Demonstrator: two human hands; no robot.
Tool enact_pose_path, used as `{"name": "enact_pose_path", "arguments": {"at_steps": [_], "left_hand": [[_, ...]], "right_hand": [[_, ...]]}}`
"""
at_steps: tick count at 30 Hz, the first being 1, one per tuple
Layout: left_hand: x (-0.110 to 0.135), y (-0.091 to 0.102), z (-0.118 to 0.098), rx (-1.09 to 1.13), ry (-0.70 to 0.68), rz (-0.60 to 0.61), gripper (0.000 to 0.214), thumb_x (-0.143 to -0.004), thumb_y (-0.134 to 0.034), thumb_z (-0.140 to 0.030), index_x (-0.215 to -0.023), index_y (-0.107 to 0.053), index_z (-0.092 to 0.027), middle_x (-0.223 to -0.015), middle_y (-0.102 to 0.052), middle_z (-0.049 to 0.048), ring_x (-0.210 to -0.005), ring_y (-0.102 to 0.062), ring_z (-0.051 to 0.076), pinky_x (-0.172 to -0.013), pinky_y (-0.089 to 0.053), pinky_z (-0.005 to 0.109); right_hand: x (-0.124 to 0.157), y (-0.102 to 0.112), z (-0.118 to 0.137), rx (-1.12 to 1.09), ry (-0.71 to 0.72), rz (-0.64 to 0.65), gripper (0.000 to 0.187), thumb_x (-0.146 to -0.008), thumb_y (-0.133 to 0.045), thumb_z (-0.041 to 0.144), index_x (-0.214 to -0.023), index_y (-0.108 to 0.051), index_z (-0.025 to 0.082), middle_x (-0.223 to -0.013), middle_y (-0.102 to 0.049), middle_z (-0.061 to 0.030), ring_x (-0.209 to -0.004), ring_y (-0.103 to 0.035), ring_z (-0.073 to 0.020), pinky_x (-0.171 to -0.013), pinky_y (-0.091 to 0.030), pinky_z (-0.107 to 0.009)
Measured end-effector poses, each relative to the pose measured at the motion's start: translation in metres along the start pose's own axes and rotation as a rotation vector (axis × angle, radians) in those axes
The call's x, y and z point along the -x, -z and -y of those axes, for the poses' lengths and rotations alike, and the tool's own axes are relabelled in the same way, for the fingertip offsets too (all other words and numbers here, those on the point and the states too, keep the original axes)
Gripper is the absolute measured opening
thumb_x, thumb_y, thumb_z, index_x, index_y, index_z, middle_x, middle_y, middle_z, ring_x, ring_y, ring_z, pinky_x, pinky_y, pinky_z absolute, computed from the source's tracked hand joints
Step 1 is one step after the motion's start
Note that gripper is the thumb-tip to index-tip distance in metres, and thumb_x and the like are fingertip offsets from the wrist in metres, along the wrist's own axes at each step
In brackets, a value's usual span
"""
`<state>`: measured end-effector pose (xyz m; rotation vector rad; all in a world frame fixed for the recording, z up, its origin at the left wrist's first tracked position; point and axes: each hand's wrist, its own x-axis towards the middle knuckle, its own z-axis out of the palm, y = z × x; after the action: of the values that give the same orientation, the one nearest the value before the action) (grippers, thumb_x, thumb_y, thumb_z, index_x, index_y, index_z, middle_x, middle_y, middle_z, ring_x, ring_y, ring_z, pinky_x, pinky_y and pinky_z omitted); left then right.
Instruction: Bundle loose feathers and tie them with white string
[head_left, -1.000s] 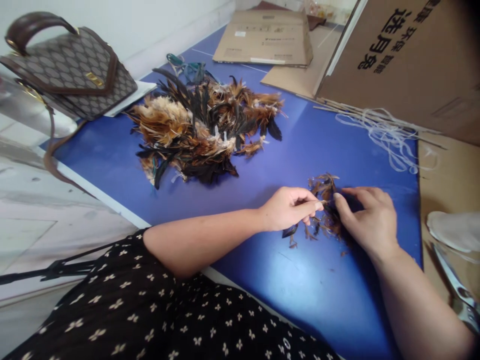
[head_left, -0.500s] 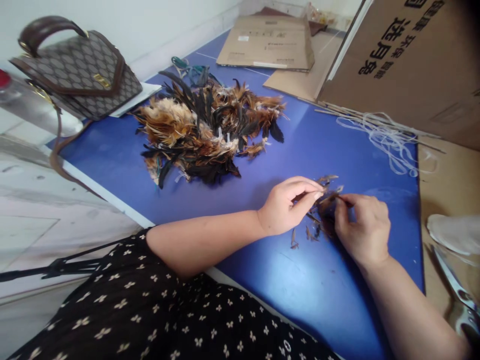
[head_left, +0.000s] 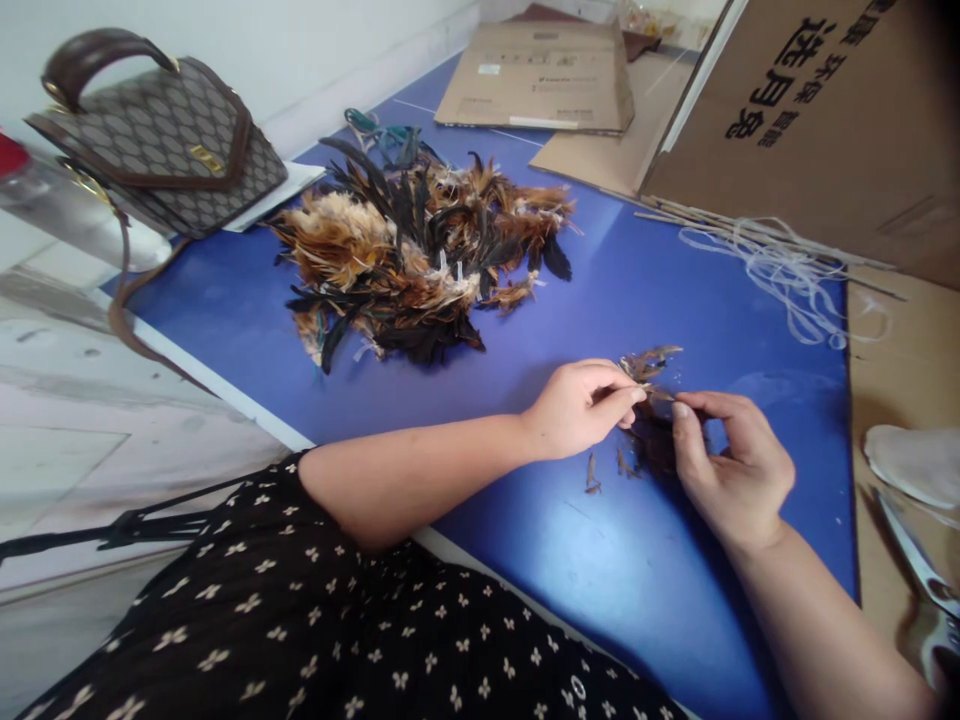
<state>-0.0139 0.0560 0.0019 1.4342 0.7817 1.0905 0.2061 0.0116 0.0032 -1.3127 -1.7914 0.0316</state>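
Observation:
Over the right part of the blue tabletop, my left hand (head_left: 589,408) is closed in a pinch on one end of a small brown feather (head_left: 660,396). Finger and thumb of my right hand (head_left: 731,460) pinch the other end, so the feather spans the gap between both hands. Beneath and around them lie small loose feathers (head_left: 592,474), brown and dark; some are hidden behind my fingers. Farther back on the left spreads a large pile of feathers (head_left: 420,260) in brown, black and cream, with bits of white tie among them.
A handbag (head_left: 172,140) and a clear bottle (head_left: 67,220) stand at the left. Flattened cardboard (head_left: 536,80) lies at the back, a large carton (head_left: 817,130) at the right. White string (head_left: 780,270) lies over thin sticks. Scissors (head_left: 919,560) rest near the right edge.
My right hand has shifted slightly right and its pinch now meets the feather beside my left fingertips. The left hand has barely moved. The whole view has shifted a little.

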Motion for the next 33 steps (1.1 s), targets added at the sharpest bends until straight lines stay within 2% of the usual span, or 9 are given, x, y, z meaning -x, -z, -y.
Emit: {"name": "enact_pose_path", "arguments": {"at_steps": [3,6,9,12,16,20,23,28,33], "left_hand": [[-0.001,-0.001,-0.005,0.101,0.053,-0.011,0.033,-0.105,-0.079,-0.038,-0.080,-0.075,-0.016,-0.085,-0.073,0.0041,-0.071,-0.069,0.009,-0.076,-0.064,0.026],[-0.001,-0.002,-0.006,0.155,0.068,-0.019,0.036,-0.101,-0.085,-0.045,-0.082,-0.076,-0.015,-0.083,-0.073,0.0032,-0.069,-0.069,0.009,-0.075,-0.064,0.027],[-0.001,-0.003,-0.007,0.175,0.063,-0.023,0.039,-0.100,-0.086,-0.049,-0.084,-0.076,-0.015,-0.085,-0.073,0.0036,-0.068,-0.069,0.009,-0.076,-0.065,0.028],[0.000,-0.003,-0.006,0.192,0.054,-0.027,0.040,-0.099,-0.087,-0.050,-0.084,-0.076,-0.015,-0.086,-0.073,0.0035,-0.066,-0.068,0.008,-0.075,-0.066,0.028],[0.000,-0.003,-0.005,0.192,0.053,-0.027,0.038,-0.099,-0.087,-0.047,-0.083,-0.076,-0.015,-0.086,-0.072,0.0031,-0.066,-0.068,0.008,-0.075,-0.066,0.027],[0.001,-0.004,-0.003,0.132,0.010,-0.009,0.032,-0.102,-0.084,-0.041,-0.084,-0.078,-0.015,-0.086,-0.074,0.0045,-0.072,-0.071,0.010,-0.079,-0.065,0.027],[0.002,-0.004,-0.002,0.086,-0.031,-0.007,0.027,-0.104,-0.080,-0.034,-0.084,-0.079,-0.015,-0.087,-0.075,0.0058,-0.076,-0.073,0.011,-0.080,-0.064,0.027],[0.001,-0.002,-0.004,0.009,-0.008,-0.026,0.026,-0.107,-0.074,-0.027,-0.083,-0.078,-0.016,-0.089,-0.077,0.0069,-0.078,-0.074,0.011,-0.081,-0.065,0.027],[0.002,-0.002,-0.003,-0.012,-0.037,-0.016,0.026,-0.107,-0.074,-0.026,-0.084,-0.078,-0.016,-0.087,-0.077,0.0067,-0.080,-0.074,0.013,-0.082,-0.065,0.028]], "right_hand": [[0.001,0.000,-0.002,-0.034,-0.093,-0.022,0.014,-0.110,-0.073,0.040,-0.109,-0.080,0.028,-0.100,-0.084,-0.0070,-0.091,-0.081,-0.0264,-0.089,-0.068,-0.047],[0.004,0.002,-0.005,-0.100,-0.156,-0.024,0.016,-0.109,-0.076,0.040,-0.116,-0.081,0.028,-0.106,-0.083,-0.0077,-0.095,-0.080,-0.0267,-0.094,-0.067,-0.048],[0.006,0.005,-0.008,-0.224,-0.212,0.023,0.023,-0.107,-0.078,0.040,-0.127,-0.080,0.027,-0.113,-0.082,-0.0088,-0.097,-0.079,-0.0267,-0.094,-0.068,-0.048],[0.005,0.009,-0.008,-0.301,-0.230,0.068,0.023,-0.107,-0.078,0.040,-0.126,-0.080,0.027,-0.113,-0.081,-0.0084,-0.097,-0.080,-0.0254,-0.091,-0.068,-0.045],[0.004,0.008,-0.004,-0.298,-0.227,0.071,0.019,-0.107,-0.079,0.042,-0.117,-0.081,0.026,-0.106,-0.082,-0.0076,-0.092,-0.079,-0.0248,-0.086,-0.068,-0.043],[0.003,0.006,0.000,-0.242,-0.240,0.005,0.014,-0.105,-0.082,0.042,-0.107,-0.082,0.028,-0.101,-0.083,-0.0063,-0.090,-0.079,-0.0257,-0.087,-0.068,-0.045],[0.003,0.008,0.001,-0.267,-0.242,-0.006,0.010,-0.104,-0.083,0.039,-0.108,-0.083,0.029,-0.103,-0.084,-0.0063,-0.091,-0.080,-0.0261,-0.089,-0.067,-0.046],[0.004,0.013,0.003,-0.367,-0.207,0.064,0.014,-0.104,-0.081,0.036,-0.115,-0.082,0.028,-0.105,-0.081,-0.0071,-0.095,-0.079,-0.0269,-0.086,-0.066,-0.045],[0.004,0.009,0.006,-0.297,-0.221,-0.013,0.008,-0.103,-0.085,0.036,-0.107,-0.082,0.030,-0.101,-0.082,-0.0057,-0.087,-0.078,-0.0256,-0.083,-0.066,-0.044]]}}
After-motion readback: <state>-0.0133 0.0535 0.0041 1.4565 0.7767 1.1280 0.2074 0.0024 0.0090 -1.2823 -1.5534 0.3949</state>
